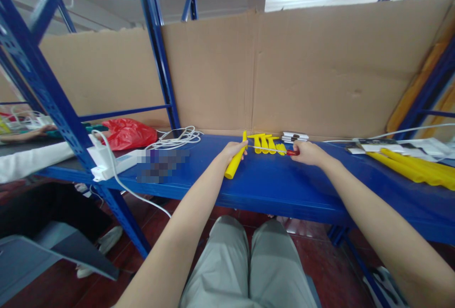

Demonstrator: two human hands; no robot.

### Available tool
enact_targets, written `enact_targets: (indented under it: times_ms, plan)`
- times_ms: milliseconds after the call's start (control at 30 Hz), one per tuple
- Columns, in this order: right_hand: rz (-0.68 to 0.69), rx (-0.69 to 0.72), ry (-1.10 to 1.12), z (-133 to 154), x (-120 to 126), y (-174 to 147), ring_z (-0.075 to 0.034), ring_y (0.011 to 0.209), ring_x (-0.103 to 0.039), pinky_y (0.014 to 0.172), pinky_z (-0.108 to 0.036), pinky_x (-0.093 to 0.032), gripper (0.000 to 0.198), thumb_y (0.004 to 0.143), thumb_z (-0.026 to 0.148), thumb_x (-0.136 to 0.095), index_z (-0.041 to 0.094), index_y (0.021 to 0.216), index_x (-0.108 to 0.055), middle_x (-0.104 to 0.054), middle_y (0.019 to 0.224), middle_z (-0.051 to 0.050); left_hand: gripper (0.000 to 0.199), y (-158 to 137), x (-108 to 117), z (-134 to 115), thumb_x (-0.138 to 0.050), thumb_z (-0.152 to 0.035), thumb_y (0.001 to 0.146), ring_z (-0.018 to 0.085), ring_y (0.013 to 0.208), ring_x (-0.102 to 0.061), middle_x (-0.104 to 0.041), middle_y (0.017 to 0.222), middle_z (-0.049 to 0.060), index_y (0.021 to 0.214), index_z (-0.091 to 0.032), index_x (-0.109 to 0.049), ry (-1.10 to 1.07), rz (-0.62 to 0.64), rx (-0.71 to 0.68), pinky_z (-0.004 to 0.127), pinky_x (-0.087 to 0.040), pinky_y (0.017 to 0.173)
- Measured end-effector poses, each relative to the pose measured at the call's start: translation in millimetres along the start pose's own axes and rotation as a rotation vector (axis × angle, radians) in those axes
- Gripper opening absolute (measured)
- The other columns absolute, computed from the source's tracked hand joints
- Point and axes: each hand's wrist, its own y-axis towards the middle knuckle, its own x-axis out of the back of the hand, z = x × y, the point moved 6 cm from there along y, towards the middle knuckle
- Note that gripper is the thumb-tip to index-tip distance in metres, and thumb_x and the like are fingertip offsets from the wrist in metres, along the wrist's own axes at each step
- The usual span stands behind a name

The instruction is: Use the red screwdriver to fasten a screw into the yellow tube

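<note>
- Left hand (pixel 232 150) is wrapped around a yellow plastic handle (pixel 235 164), which lies tilted on the blue shelf (pixel 270 182); the butt end points toward 7 o'clock.
- Right hand (pixel 308 152) is closed on a small red grip (pixel 292 152). A thin metal rod (pixel 268 149) runs from it toward 9 o'clock to the top of the handle. Whether the rod enters the handle there cannot be told.
- Risk, judged: the rod is slender and could bend or skid off the smooth plastic if pushed off-axis, toward the left fingers just beside its tip.
- Risk, judged: the handle is round and glossy and could roll on the painted metal if the grasp loosens.
- Spare yellow handles (pixel 267 143) lie in a row at 12 o'clock from the hands, near enough for a sweep of the rod to scatter them.
- Long yellow tubes (pixel 414 167) at 3 o'clock: smooth and cylindrical.
- White power strip (pixel 115 162) and coiled white cables (pixel 176 138) at 9 o'clock; crinkled red plastic bag (pixel 128 133) beyond.
- Matte, creased cardboard backing (pixel 302 71) behind the shelf.
- Another person's white sleeve (pixel 31 161) at far 9 o'clock.
</note>
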Motion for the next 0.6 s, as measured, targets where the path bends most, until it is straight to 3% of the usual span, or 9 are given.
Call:
enact_targets:
  times_ms: [233, 433, 600]
  plan:
    - [0.035, -0.001, -0.042, 1.6, 1.5, -2.6, -0.024, 0.082, -0.065, 0.061, -0.029, -0.037, 0.016, 0.075, 0.036, -0.052, 0.023, 0.077, -0.063, -0.072, 0.084, -0.005, 0.026, 1.7, 0.7, 1.8, -0.056, -0.028, 0.093, 0.008, 0.035, -0.044, -0.057, 0.048, 0.000, 0.073, -0.011, -0.062, 0.017, -0.010, 0.024, 0.021, -0.035, 0.040]
    - [0.037, -0.036, 0.014, 1.6, 1.1, -2.5, -0.022, 0.072, -0.063, 0.056, -0.028, -0.036, 0.017, 0.072, 0.032, -0.057, 0.020, 0.083, -0.061, -0.071, 0.081, -0.009, 0.029, 2.0, 0.2, 1.6, -0.056, -0.028, 0.093, 0.007, 0.036, -0.044, -0.057, 0.049, 0.000, 0.069, -0.012, -0.060, 0.015, -0.005, 0.008, 0.020, -0.035, 0.040]
    - [0.028, -0.012, -0.008, 1.2, 2.6, -2.8, -0.024, 0.081, -0.065, 0.059, -0.028, -0.036, 0.020, 0.077, 0.039, -0.052, 0.023, 0.082, -0.063, -0.073, 0.086, -0.006, 0.029, 2.7, 1.1, 2.6, -0.057, -0.028, 0.092, 0.008, 0.035, -0.043, -0.057, 0.049, 0.000, 0.068, -0.012, -0.060, 0.017, -0.016, 0.022, 0.021, -0.035, 0.041]
